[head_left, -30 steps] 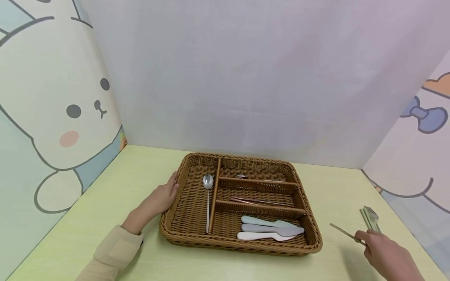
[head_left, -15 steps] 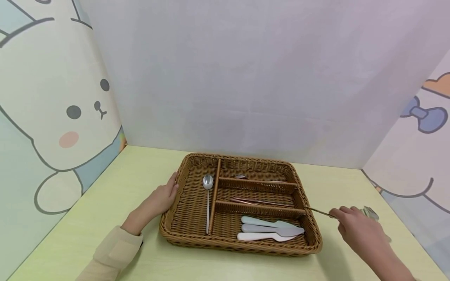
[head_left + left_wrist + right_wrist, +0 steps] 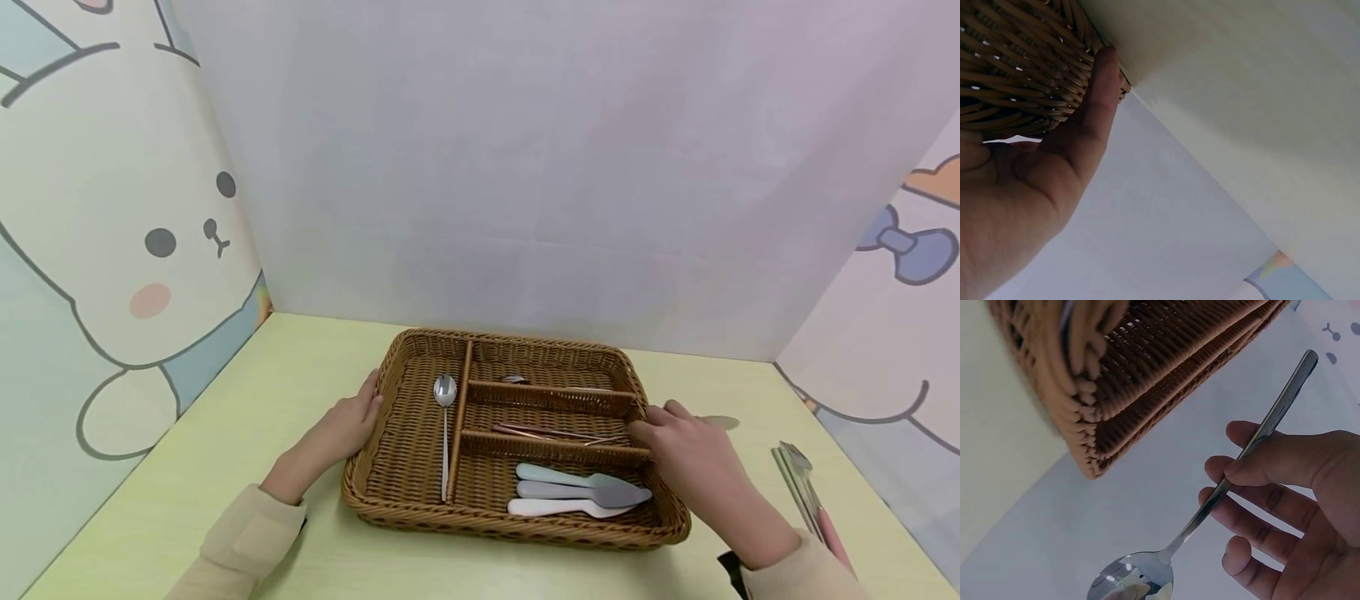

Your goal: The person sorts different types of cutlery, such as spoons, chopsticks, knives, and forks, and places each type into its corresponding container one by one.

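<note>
My right hand [image 3: 690, 454] pinches a metal spoon [image 3: 1210, 503] by its handle, just over the right rim of the brown wicker cutlery tray [image 3: 420, 515]. The spoon's bowl points right, away from the tray; its handle reaches in over the middle compartment. My left hand [image 3: 348, 425] rests against the tray's left outer wall, one straight finger along the wicker in the left wrist view. Inside the tray, another long spoon [image 3: 445, 392] lies in the left compartment. Thin reddish sticks [image 3: 551, 433] lie in the middle one, and three pale knives [image 3: 585, 492] in the front one.
Right of the tray, a fork [image 3: 801, 462] lies beside green and pink handles [image 3: 832, 533] on the pale yellow table [image 3: 315, 533]. A small shiny piece of cutlery [image 3: 514, 379] shows in the back compartment. A grey wall [image 3: 525, 167] and cartoon-printed side panels surround the table.
My right hand has moved left from beside the forks to the tray's right rim, carrying the spoon, whose handle now reaches inside the tray. My left hand has stayed on the tray's left side.
</note>
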Action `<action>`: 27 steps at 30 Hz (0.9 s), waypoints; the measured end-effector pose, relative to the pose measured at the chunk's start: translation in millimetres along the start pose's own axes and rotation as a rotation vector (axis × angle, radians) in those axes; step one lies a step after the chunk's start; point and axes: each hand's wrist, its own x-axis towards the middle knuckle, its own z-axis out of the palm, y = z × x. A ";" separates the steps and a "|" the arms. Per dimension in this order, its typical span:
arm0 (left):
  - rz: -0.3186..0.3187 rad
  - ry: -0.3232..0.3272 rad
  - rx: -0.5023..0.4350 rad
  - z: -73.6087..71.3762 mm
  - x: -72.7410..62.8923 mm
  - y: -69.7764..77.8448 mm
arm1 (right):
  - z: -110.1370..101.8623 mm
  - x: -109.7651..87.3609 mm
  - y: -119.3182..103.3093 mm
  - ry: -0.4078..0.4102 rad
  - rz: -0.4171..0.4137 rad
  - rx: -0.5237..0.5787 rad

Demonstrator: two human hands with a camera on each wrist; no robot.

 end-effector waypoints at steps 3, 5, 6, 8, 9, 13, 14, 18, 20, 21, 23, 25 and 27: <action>0.008 0.009 0.002 1.0 -0.2 -1.0 | 0.6 10.8 -8.3 0.028 -0.052 -0.005; 0.011 0.012 0.001 1.1 -0.3 -1.1 | 1.4 17.8 -13.5 0.056 -0.088 -0.014; 0.012 0.013 0.001 1.1 -0.3 -1.0 | 1.6 21.3 -16.2 0.066 -0.104 -0.016; 0.015 0.014 0.003 1.0 -0.5 -0.7 | 2.1 28.0 -21.4 0.090 -0.139 -0.027; 0.016 0.014 0.003 0.9 -0.6 -0.5 | 2.4 31.4 -23.8 0.098 -0.153 -0.035; 0.016 0.013 0.006 0.6 -0.8 0.4 | 3.3 44.9 -32.2 0.096 -0.209 -0.067; 0.015 0.012 0.006 0.4 -0.9 0.6 | 3.5 48.5 -34.1 0.085 -0.221 -0.078; 0.008 0.013 0.012 -0.1 -0.9 0.9 | 4.9 63.3 -41.3 0.017 -0.265 -0.083; 0.005 0.011 0.010 -0.5 -0.9 1.2 | 6.5 70.8 -44.8 -0.014 -0.284 -0.085; 0.004 0.011 0.010 -0.7 -0.8 1.4 | 7.7 74.3 -46.5 -0.025 -0.295 -0.084; -0.002 0.004 0.009 -1.0 -0.5 1.8 | 10.0 81.3 -50.2 -0.035 -0.321 -0.088; -0.008 -0.004 0.007 -1.3 -0.1 2.4 | 12.4 87.8 -54.1 -0.032 -0.353 -0.100; -0.008 -0.003 0.006 -1.6 0.0 2.7 | 15.0 93.8 -58.3 -0.029 -0.387 -0.114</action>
